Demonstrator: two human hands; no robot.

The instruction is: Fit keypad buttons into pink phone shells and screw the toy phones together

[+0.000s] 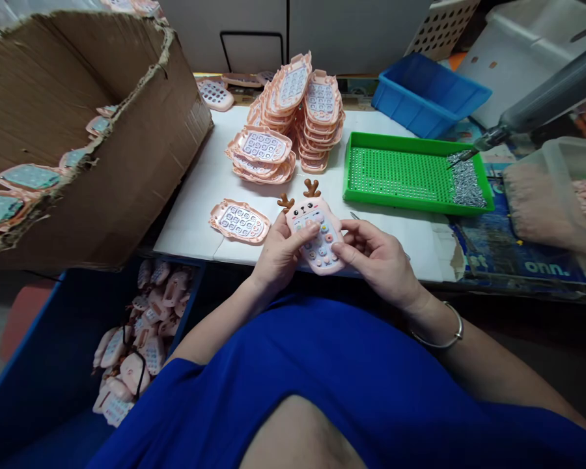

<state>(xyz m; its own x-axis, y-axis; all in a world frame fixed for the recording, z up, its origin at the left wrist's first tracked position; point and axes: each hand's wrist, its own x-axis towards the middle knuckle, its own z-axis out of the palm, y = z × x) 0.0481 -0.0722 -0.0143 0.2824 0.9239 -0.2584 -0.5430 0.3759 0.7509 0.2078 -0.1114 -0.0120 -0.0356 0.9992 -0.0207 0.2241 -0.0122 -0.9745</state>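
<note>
A pink toy phone (317,238) with brown antlers, a small animal face and rows of buttons is held up at the table's front edge, face toward me. My left hand (280,251) grips its left side, the thumb lying across the buttons. On the other side, my right hand (378,260) pinches the lower right edge between thumb and fingers. Just left of the phone lies a single pink shell half (241,221) with a pale button pad in it. Behind, more shell halves (264,144) are stacked in tall, leaning piles. Part of a thin metal piece (354,215) shows behind my right hand.
A green tray (395,200) holds screws at its right end, below a hanging screwdriver (493,137). Behind it is a blue bin (405,107). At left stands a cardboard box (141,176) with shells; below it, a blue crate (68,339) contains toy phones. Clear tubs (547,189) stand right.
</note>
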